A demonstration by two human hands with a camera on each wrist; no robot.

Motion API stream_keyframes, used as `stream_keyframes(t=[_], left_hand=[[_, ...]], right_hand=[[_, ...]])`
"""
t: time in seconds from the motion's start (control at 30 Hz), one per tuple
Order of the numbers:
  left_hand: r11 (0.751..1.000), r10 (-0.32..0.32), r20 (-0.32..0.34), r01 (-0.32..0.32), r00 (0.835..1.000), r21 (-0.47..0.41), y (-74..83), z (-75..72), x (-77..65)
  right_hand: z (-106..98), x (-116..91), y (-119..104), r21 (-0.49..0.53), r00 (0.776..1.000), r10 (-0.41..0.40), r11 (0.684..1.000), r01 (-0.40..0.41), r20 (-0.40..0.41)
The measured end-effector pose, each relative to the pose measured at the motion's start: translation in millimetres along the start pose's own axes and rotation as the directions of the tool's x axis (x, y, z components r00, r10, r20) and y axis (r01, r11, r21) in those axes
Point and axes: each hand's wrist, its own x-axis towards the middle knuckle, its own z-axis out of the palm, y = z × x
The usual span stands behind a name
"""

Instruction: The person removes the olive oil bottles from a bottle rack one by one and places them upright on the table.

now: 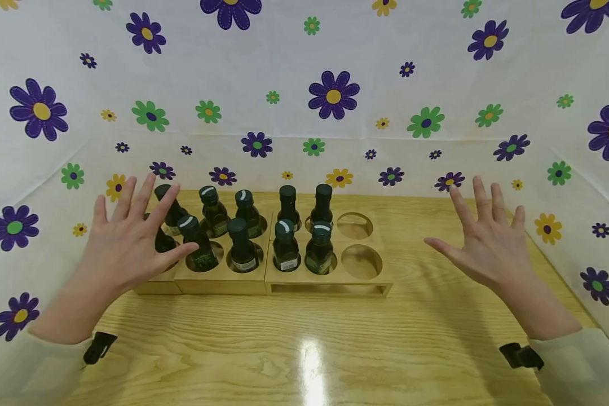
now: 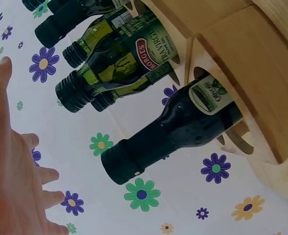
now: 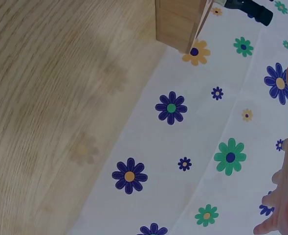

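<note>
My left hand (image 1: 127, 242) is held up with its fingers spread, over the left end of a row of wooden bottle racks (image 1: 223, 287). It hides part of that end and some bottles there. Closest to its thumb in the head view is a dark green bottle (image 1: 200, 248). The left wrist view shows a Borges olive oil bottle (image 2: 119, 61) and a darker bottle (image 2: 178, 120) with a cream label, both apart from the hand. Far to the right of the racks, my right hand (image 1: 492, 248) hovers with spread fingers, touching nothing.
Several small dark-capped bottles (image 1: 287, 248) stand upright in the racks' round holes. At the right end are two round holes (image 1: 361, 262) showing bare wood. A wooden table (image 1: 223, 349) lies beneath. White cloth (image 1: 284, 62) with printed flowers rises behind and at both sides.
</note>
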Motion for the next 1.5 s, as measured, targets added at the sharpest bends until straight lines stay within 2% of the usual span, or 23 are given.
stream_keyframes(t=[0.27, 0.6, 0.8, 0.97, 1.13, 1.27, 1.37, 1.5], left_hand=[[1.000, -0.023, 0.003, 0.023, 1.000, -0.003, -7.9, 3.0, -6.5], [0.995, -0.071, -0.018, 0.070, 0.997, -0.066, -24.1, 5.3, -23.3], [0.981, -0.116, 0.001, 0.115, 0.993, -0.155, -38.4, 18.0, -37.9], [0.956, -0.142, 0.027, 0.144, 0.989, -0.254, -47.9, 31.9, -51.1], [0.922, -0.153, 0.085, 0.173, 0.985, -0.346, -57.6, 49.7, -61.8], [0.881, -0.136, 0.119, 0.175, 0.984, -0.440, -68.3, 64.4, -68.4], [0.819, -0.111, 0.181, 0.193, 0.977, -0.541, -76.1, 73.1, -71.6], [0.727, -0.072, 0.301, 0.257, 0.951, -0.637, -83.3, 81.1, -74.4]], right_hand=[[-3.1, 4.1, -6.6, 0.003, 1.000, -0.022, 1.000, 0.022, -0.001], [0.4, 11.7, -22.1, -0.006, 0.998, -0.059, 0.998, 0.059, -0.002], [11.5, 14.1, -35.9, 0.057, 0.998, -0.068, 0.996, 0.069, -0.011], [24.4, 14.7, -47.4, 0.133, 0.996, -0.086, 0.987, 0.089, -0.027], [35.8, 13.5, -57.5, 0.206, 0.993, -0.118, 0.971, 0.121, -0.030], [43.8, 13.0, -62.8, 0.268, 0.988, -0.149, 0.951, 0.153, -0.035], [48.7, 13.0, -66.6, 0.313, 0.983, -0.174, 0.932, 0.181, -0.050], [52.0, 12.9, -72.5, 0.368, 0.977, -0.202, 0.904, 0.215, -0.075]])
